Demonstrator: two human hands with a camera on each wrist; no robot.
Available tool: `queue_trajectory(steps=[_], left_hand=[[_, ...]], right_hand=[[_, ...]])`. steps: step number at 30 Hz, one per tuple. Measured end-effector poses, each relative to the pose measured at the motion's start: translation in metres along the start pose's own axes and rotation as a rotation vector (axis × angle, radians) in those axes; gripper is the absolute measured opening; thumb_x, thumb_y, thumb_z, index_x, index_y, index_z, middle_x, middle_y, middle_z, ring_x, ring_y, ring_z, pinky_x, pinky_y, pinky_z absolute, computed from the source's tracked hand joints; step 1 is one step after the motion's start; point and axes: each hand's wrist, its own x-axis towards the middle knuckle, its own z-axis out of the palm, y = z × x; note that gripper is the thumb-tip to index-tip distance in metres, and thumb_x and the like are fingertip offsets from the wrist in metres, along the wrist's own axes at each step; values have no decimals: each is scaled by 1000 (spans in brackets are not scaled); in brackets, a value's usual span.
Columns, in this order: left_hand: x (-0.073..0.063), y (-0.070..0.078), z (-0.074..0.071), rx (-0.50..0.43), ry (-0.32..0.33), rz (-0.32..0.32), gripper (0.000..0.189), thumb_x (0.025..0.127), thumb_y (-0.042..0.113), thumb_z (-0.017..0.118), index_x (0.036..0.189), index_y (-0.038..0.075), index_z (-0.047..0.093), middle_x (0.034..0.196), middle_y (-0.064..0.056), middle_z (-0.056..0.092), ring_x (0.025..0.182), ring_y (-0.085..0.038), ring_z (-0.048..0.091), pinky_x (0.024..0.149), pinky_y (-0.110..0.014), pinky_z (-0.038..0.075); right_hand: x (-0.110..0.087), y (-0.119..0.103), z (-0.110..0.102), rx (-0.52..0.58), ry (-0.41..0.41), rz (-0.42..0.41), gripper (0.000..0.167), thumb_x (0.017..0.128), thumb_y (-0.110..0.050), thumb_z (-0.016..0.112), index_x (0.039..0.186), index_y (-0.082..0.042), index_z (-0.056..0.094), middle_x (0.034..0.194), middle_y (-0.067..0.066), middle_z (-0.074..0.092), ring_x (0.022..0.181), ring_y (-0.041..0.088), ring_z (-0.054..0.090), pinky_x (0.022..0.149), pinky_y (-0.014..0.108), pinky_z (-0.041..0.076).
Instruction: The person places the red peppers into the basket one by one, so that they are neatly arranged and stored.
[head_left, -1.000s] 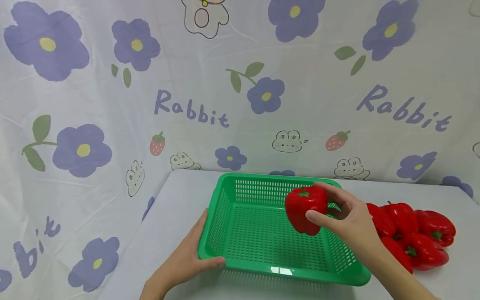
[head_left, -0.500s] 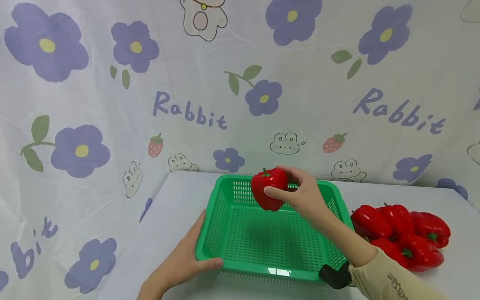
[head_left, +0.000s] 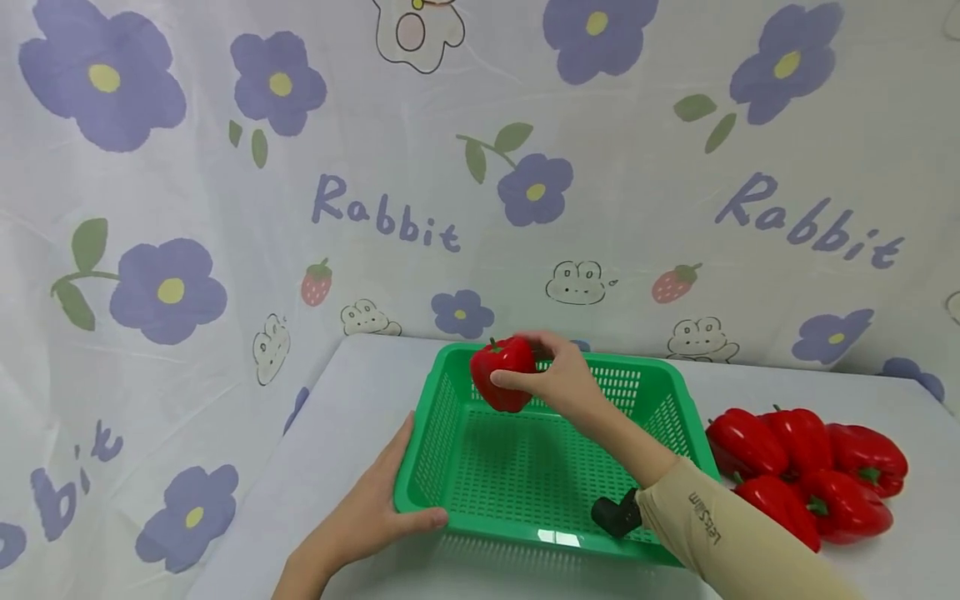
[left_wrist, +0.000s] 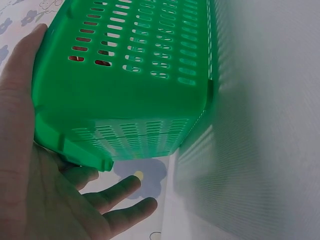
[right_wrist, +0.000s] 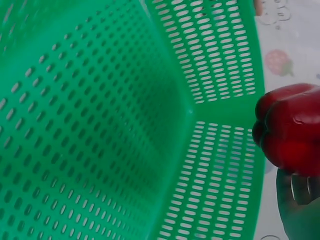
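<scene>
My right hand [head_left: 566, 379] holds a red bell pepper [head_left: 501, 377] upright by its side, above the back left part of a green plastic basket [head_left: 555, 546]. The thumb lies on the pepper's near side, and its green stem points up. In the right wrist view the pepper [right_wrist: 295, 130] appears past the basket's rim. My left hand [head_left: 367, 508] rests against the basket's front left corner, thumb at the front rim and fingers along the left side. The left wrist view shows several loosely extended fingers [left_wrist: 120, 192] below the rim.
Several red bell peppers [head_left: 806, 471] lie in a group on the white table [head_left: 360, 375], right of the basket. A cloth [head_left: 390, 117] printed with flowers hangs behind. A black device [head_left: 617, 512] on my right wrist overhangs the basket's front part.
My right hand has carried the bell pepper left and toward the back over the basket. The left hand stays at the basket's corner. The other peppers have not moved.
</scene>
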Motion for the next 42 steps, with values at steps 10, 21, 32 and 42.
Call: queue_trajectory(steps=[10,21,32,42], left_hand=[[0,2,1,8,-4,-16,118,75,47,83,158,35,-1,160,14,12,139,-14,27,107,-48,32],[-1,-3,-1,-16,2,-17,116,76,46,83,159,32,2,159,15,15,133,-14,33,102,-46,39],[-1,-1,-1,-5,2,-40,116,76,46,82,159,33,2,158,15,16,133,-14,35,102,-45,40],[0,-1,1,-10,-2,-27,116,76,45,83,159,33,2,159,14,16,133,-12,35,103,-45,38]], right_hand=[[7,18,12,-29,-38,5,64,74,-27,89,128,-10,58,114,6,61,108,28,54,74,39,56],[17,39,29,-87,-129,15,64,73,-25,89,126,-9,58,111,4,62,105,25,55,73,37,55],[27,52,39,-157,-156,-25,60,71,-19,90,121,-5,59,107,4,63,100,24,58,77,36,54],[29,61,35,-149,-149,-17,65,71,-14,90,126,-4,59,116,6,64,107,25,59,85,38,53]])
